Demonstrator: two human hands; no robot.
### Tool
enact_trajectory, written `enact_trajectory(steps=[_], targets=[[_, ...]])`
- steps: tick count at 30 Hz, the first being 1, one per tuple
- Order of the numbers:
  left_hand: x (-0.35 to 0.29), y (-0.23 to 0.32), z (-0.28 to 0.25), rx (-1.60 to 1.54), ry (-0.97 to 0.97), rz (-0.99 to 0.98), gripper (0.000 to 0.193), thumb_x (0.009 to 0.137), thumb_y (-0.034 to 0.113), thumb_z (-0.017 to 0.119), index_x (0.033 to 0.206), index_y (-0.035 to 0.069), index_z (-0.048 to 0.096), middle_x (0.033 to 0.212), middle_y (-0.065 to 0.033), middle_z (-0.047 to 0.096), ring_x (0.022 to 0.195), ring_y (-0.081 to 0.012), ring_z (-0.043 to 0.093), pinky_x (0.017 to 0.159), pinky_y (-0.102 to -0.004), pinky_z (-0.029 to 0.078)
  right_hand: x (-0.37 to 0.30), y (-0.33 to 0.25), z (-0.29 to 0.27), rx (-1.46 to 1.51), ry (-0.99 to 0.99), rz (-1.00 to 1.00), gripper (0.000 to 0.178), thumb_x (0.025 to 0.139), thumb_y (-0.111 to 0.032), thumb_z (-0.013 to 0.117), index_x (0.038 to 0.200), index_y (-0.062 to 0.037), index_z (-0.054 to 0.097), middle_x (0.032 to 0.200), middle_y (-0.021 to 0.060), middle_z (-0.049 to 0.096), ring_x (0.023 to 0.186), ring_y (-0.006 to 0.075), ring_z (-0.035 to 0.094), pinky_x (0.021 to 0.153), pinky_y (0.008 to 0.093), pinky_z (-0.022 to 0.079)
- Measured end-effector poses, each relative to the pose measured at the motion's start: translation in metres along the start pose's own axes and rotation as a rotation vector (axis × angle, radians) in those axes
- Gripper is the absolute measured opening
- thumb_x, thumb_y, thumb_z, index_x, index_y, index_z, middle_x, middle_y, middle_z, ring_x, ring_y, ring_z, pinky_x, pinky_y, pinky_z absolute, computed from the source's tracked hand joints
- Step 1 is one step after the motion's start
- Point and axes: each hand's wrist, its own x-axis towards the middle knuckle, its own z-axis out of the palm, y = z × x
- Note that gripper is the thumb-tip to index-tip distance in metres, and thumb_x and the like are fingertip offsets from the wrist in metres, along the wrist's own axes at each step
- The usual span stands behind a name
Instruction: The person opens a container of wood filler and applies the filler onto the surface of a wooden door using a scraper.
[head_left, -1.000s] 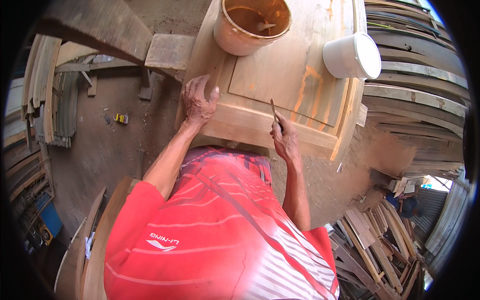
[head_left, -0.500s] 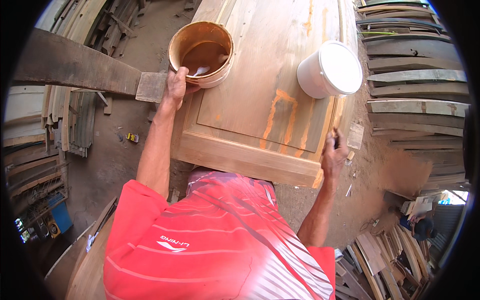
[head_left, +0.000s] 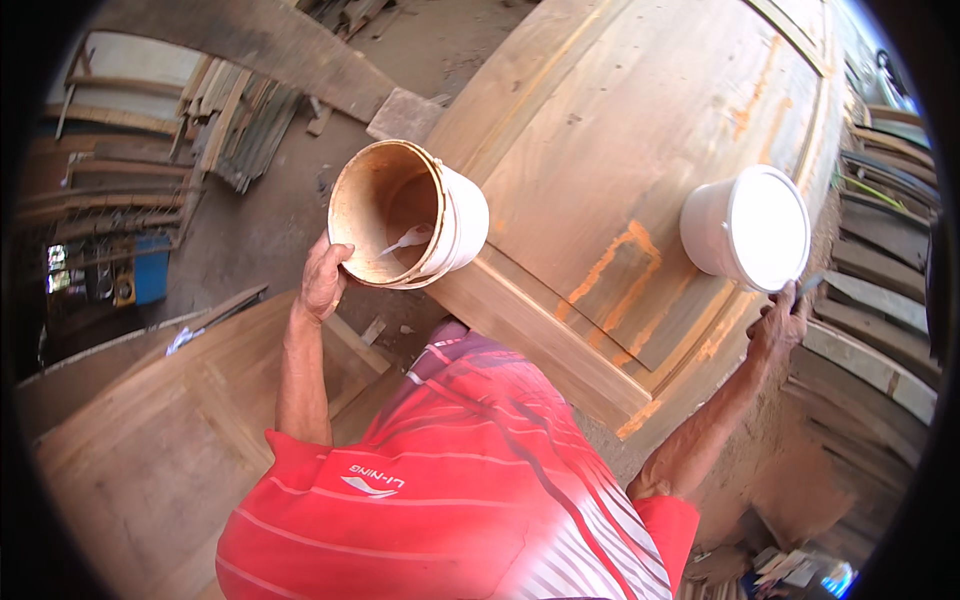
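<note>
My left hand [head_left: 322, 277] grips the rim of an open white bucket [head_left: 467, 222], its thumb over the edge. The bucket is tilted to the left at the edge of the panelled wooden door [head_left: 560, 190]. Brown stain coats its inside, and a small white object [head_left: 410, 238] lies within; its kind is unclear. Beyond the door's near right side, my right hand [head_left: 778, 322] is closed around something mostly hidden, with a thin greyish end showing past the fingers. Close to those fingers, a white lidded bucket [head_left: 708, 228] rests on the door. Orange filler streaks [head_left: 632, 250] mark the wood.
A second wooden panel [head_left: 150, 440] lies at lower left. A thick beam [head_left: 270, 50] reaches toward the door from the upper left. Stacked boards [head_left: 245, 130] stand at the left, and curved planks [head_left: 880, 300] line the right side.
The view has swung left, so the door appears turned and farther right. My left hand has tipped the open bucket leftward and shifted it toward the door's edge. My right hand remains closed.
</note>
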Motion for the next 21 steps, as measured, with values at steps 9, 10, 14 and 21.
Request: enact_trajectory(steps=[9,10,14,21], targets=[[-0.044,-0.044,-0.063,-0.191,0.36,-0.041,0.045,0.099,0.02,0.046,0.138,-0.003,0.044,0.122,-0.0214,0.064,0.101,-0.0306,0.072,0.078,-0.0431,0.067,0.014,-0.004,0.002,-0.214,-0.076,-0.114,0.033,0.099,-0.03,0.062,0.114,-0.0013,0.07,0.081,0.002,0.061,0.069,0.013,0.054,0.06,0.0309,0.043],[-0.043,-0.051,-0.071,-0.203,0.382,-0.039,0.045,0.099,0.02,0.046,0.138,-0.003,0.044,0.122,-0.0214,0.064,0.101,-0.0306,0.072,0.078,-0.0431,0.067,0.017,-0.006,-0.001,-0.251,-0.111,-0.054,0.035,0.098,-0.031,0.062,0.114,-0.0003,0.069,0.082,0.0031,0.061,0.069,0.0147,0.055,0.061,0.0319,0.044],[-0.032,-0.064,-0.087,-0.44,0.546,0.015,0.037,0.1,0.017,0.044,0.13,-0.005,0.046,0.114,-0.0212,0.065,0.09,-0.0297,0.072,0.08,-0.043,0.067,0.037,0.01,-0.006,-0.276,-0.09,-0.073,0.037,0.099,-0.03,0.06,0.118,0.0014,0.067,0.084,0.0062,0.063,0.074,0.0178,0.057,0.066,0.0345,0.046],[-0.036,-0.113,-0.142,-0.612,0.805,0.04,0.031,0.099,0.017,0.046,0.115,-0.009,0.053,0.107,-0.0211,0.067,0.09,-0.0304,0.072,0.079,-0.0418,0.068,0.009,-0.015,-0.003,-0.259,-0.06,-0.135,0.039,0.098,-0.025,0.057,0.125,0.0029,0.065,0.098,0.0129,0.066,0.086,0.0252,0.06,0.075,0.0372,0.048]])
